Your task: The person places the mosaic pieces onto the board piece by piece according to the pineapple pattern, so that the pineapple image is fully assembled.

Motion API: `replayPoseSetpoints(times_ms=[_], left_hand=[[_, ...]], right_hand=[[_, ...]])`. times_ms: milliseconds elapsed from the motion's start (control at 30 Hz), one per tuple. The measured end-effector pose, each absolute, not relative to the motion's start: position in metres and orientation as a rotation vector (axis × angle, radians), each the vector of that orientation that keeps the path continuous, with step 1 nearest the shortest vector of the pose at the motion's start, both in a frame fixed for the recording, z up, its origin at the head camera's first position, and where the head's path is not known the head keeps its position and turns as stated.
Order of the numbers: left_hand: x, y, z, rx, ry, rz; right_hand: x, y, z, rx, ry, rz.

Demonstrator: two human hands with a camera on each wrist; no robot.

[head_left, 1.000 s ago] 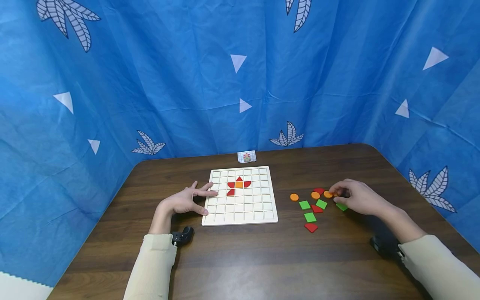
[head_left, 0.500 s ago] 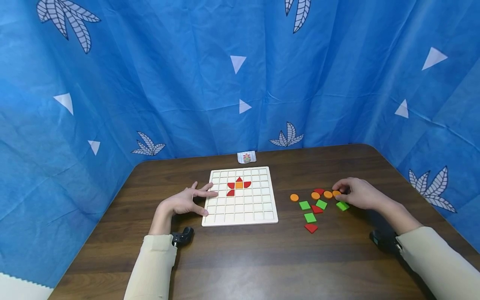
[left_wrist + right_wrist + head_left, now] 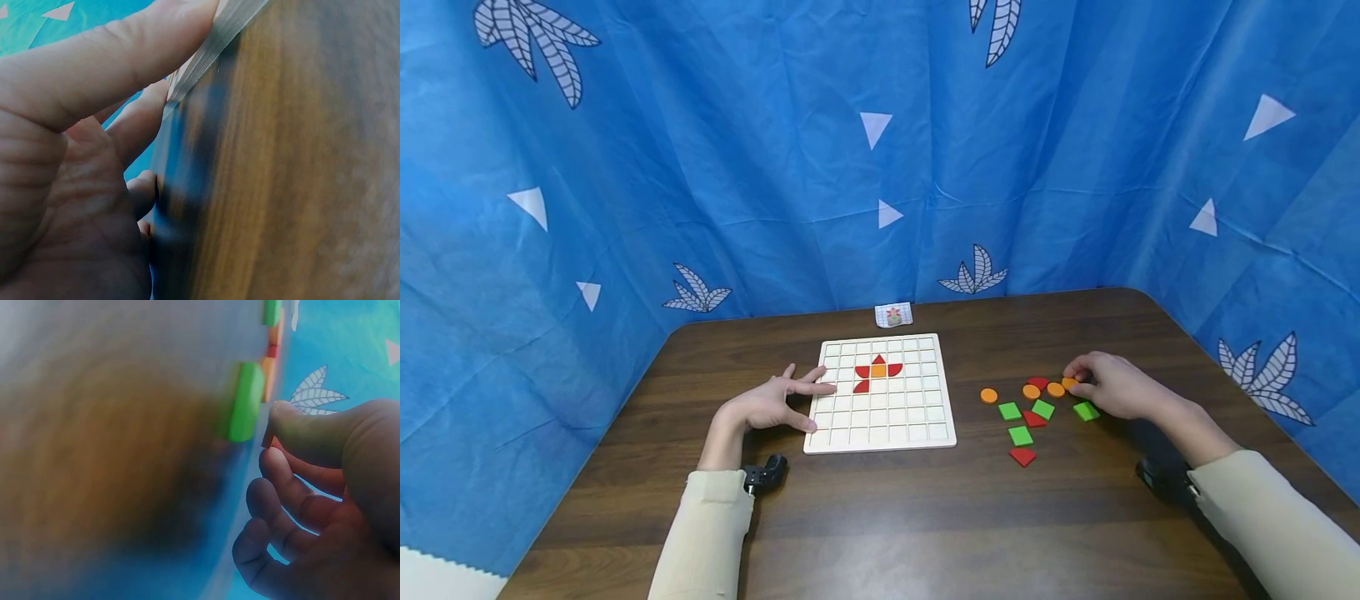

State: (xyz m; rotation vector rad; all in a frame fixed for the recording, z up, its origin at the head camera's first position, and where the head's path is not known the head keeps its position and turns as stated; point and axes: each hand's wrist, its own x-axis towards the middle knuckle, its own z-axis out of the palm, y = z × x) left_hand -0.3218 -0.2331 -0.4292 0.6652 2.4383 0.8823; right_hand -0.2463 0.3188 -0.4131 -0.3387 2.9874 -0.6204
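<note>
My left hand (image 3: 767, 402) rests at the left edge of a white grid board (image 3: 917, 417), fingers spread, with the thumb and a fingertip touching it. Close up in the left wrist view, the thumb lies against the board's edge (image 3: 215, 47). On the board, an orange square (image 3: 878, 369) is set among several red pieces (image 3: 862, 385). To the right, my right hand (image 3: 1112, 386) pinches an orange disc (image 3: 1070, 384) between thumb and fingers. A green square (image 3: 1086, 411) lies just below that hand, and another orange disc (image 3: 1056, 389) sits beside the held one.
More loose pieces lie between the board and my right hand: a lone orange disc (image 3: 988, 396), a green square (image 3: 1020, 436) and a red piece (image 3: 1022, 456). A small picture card (image 3: 893, 314) is at the table's back edge, before a blue curtain (image 3: 820, 167).
My right hand has drawn back slightly from over the pieces, uncovering the green square. It has come to pinch the right-hand orange disc, which has shifted slightly. The left hand stays put.
</note>
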Motion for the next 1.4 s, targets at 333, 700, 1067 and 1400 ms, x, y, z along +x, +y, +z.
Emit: replayPoseSetpoints(times_ms=[333,700,1067,1400], left_hand=[[-0.321,-0.234,-0.430,0.664,2.442,0.882],[-0.320,-0.233,-0.428,0.662,2.457,0.862],[-0.320,-0.232,-0.428,0.652,2.457,0.856],[-0.320,-0.232,-0.429,0.635,2.452,0.875]], right_hand=[[-0.251,0.284,-0.399,-0.364,2.983,-0.717],[-0.266,0.225,-0.390,-0.430,2.943,-0.758],[-0.291,0.147,-0.392,-0.494,2.877,-0.743],[-0.308,0.093,-0.397,-0.566,2.850,-0.772]])
